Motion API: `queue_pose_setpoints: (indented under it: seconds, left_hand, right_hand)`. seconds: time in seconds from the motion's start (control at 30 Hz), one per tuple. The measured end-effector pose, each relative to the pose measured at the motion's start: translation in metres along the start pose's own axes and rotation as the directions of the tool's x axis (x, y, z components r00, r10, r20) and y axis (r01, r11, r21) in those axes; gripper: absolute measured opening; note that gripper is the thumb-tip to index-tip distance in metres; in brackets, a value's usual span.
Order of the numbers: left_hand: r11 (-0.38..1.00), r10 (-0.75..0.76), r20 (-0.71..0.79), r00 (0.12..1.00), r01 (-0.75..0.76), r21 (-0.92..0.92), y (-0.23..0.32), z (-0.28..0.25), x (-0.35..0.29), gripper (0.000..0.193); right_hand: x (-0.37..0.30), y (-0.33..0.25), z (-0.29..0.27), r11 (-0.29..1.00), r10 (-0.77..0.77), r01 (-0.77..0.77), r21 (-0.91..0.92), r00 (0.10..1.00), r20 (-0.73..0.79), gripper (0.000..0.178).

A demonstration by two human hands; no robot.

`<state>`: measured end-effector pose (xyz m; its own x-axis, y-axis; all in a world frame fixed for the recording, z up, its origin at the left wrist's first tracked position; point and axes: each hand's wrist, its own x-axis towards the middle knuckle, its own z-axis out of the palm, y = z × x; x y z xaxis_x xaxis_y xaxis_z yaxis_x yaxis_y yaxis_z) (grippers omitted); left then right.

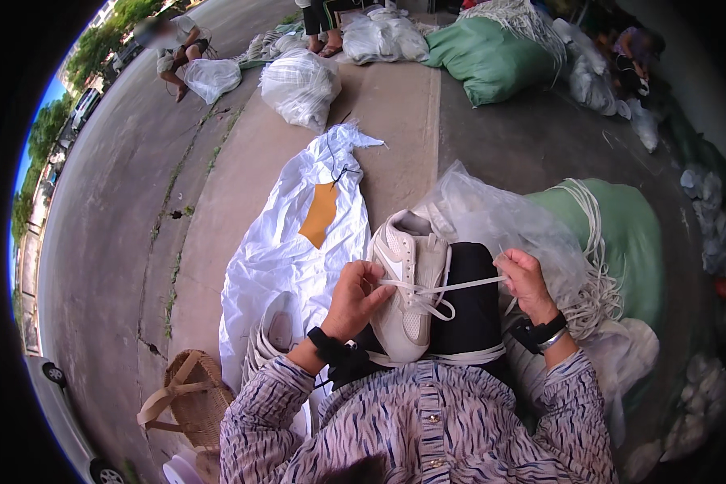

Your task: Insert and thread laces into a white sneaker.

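Observation:
A beige and white high-top sneaker [401, 323] rests on my lap over black trousers [470, 270], its toe toward me. Its pale flat shoelace [474, 284] crosses the front of the shoe, and a loose loop hangs at the right side of the lacing. At the shoe's left side, my left hand [355, 297] is closed on the lace, thumb against the shoe. Out to the right, my right hand [528, 282] pinches the lace's other stretch, pulled nearly straight between both hands.
A white woven sack [278, 234] lies ahead on the left, with more shoes [281, 323] on its near end. A wicker basket [189, 395] stands at lower left. Clear plastic [500, 210] and a green sack [629, 242] with bundled laces lie right. Other people sit farther off.

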<state>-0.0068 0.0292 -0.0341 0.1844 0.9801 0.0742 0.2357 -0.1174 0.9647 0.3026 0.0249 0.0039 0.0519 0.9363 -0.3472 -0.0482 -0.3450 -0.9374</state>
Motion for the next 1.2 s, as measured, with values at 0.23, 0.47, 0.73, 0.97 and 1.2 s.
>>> queue_pose_setpoints:
  seconds: [0.23,0.47,0.73,0.97,1.2]
  left_hand:
    - [0.988,-0.132,0.132,0.982,0.119,0.101,0.002,-0.018,-0.015,0.025]
    - [0.934,-0.144,0.138,0.98,0.18,-0.308,0.033,-0.033,0.012,0.015]
    - [0.816,-0.269,-0.057,0.961,0.196,-0.544,0.073,-0.099,0.047,0.012]
    - [0.906,-0.185,-0.109,0.977,0.127,-0.404,0.062,-0.094,0.038,0.013]
    - [0.946,-0.218,-0.131,0.967,0.176,-0.273,0.05,-0.099,0.025,0.012]
  right_hand:
    - [-0.023,-0.006,0.007,0.879,-0.381,0.33,-0.344,0.92,-0.089,0.018]
    - [-0.055,-0.021,0.062,0.917,0.067,0.176,-0.358,0.816,0.574,0.019]
    - [-0.038,-0.017,0.075,0.735,-0.499,0.627,-0.258,0.757,0.421,0.01]
    - [-0.028,-0.005,0.068,0.654,-0.53,0.587,-0.478,0.806,0.264,0.01]
    - [-0.036,-0.009,0.032,0.957,0.017,0.1,-0.272,0.918,0.396,0.012]
